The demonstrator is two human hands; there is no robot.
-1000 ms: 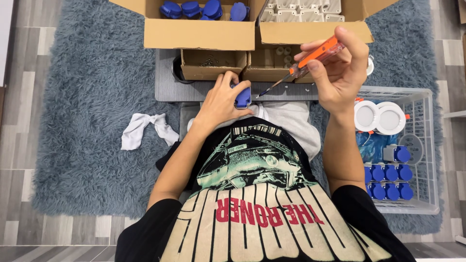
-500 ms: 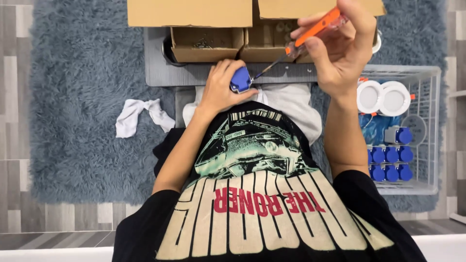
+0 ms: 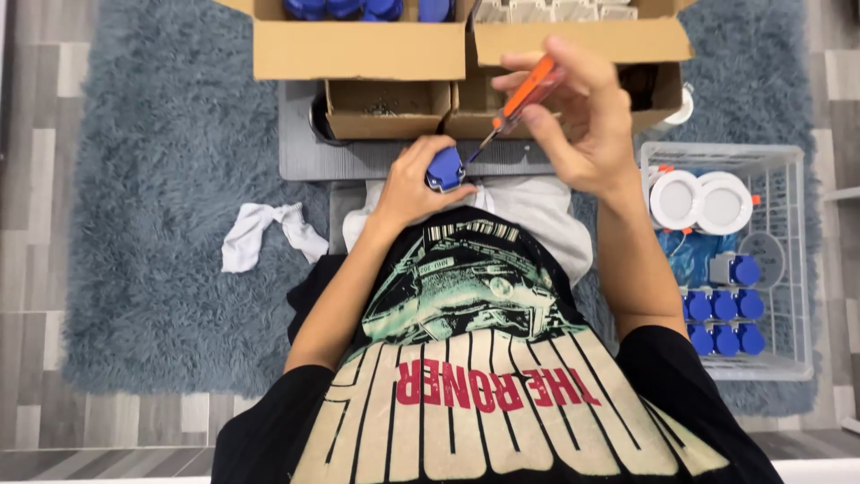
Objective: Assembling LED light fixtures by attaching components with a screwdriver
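Left hand (image 3: 414,184) is curled tight around a small round blue plastic part (image 3: 443,168), held just in front of the flat grey tray (image 3: 300,148). Right hand (image 3: 573,121) sits up and to the right of it, fingers pinched on the orange-handled screwdriver (image 3: 518,100), whose metal tip slants down-left and touches the blue part. Compared with half a second back, the whole view has slid down a bit, so the open cardboard boxes (image 3: 358,49) show more of their tops; the hands hold the same grip, with the right one a touch closer to the part.

Left of the tray there's a crumpled white cloth (image 3: 269,231) lying on the shaggy grey-blue rug (image 3: 170,179), with plenty of bare rug around it. Behind the hands, the small brown boxes (image 3: 387,109) on the tray crowd close to the screwdriver. Right of the tray, a white wire basket (image 3: 797,260) holds white round discs (image 3: 699,199) and more blue parts; its near edge sits just beside the right forearm, so that side is tight.
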